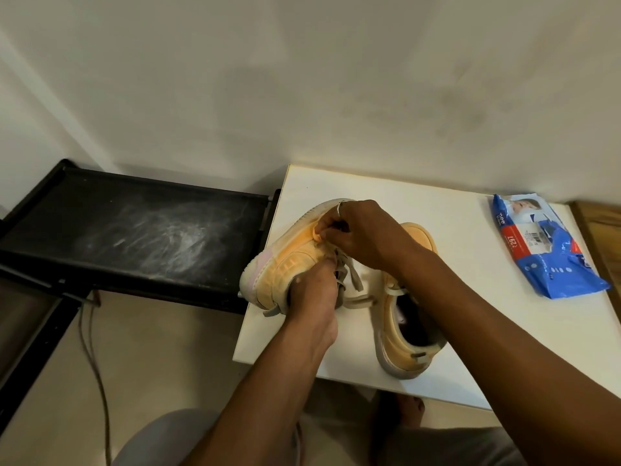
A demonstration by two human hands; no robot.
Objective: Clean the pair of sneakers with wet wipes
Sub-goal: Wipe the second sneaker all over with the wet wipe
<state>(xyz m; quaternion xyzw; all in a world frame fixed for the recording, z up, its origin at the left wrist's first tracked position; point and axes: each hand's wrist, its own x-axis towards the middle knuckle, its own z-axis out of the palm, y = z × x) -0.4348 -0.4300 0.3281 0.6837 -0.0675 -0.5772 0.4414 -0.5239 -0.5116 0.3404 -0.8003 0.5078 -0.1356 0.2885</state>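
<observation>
Two pale orange sneakers are on a white table (437, 348). One sneaker (289, 253) is tipped on its side at the table's left edge, sole facing away. My left hand (314, 290) grips it near the opening and laces. My right hand (356, 230) reaches over it, fingers curled and pinching the upper by the tongue. The other sneaker (406, 334) stands upright to the right, partly hidden under my right forearm. A blue pack of wet wipes (544, 250) lies at the table's right. No loose wipe is visible.
A black dusty tray shelf (141, 227) stands left of the table, lower down. A thin cable (97, 364) hangs to the beige floor. The white wall is close behind. A wooden surface (601, 237) borders the table's right edge. My knees show at the bottom.
</observation>
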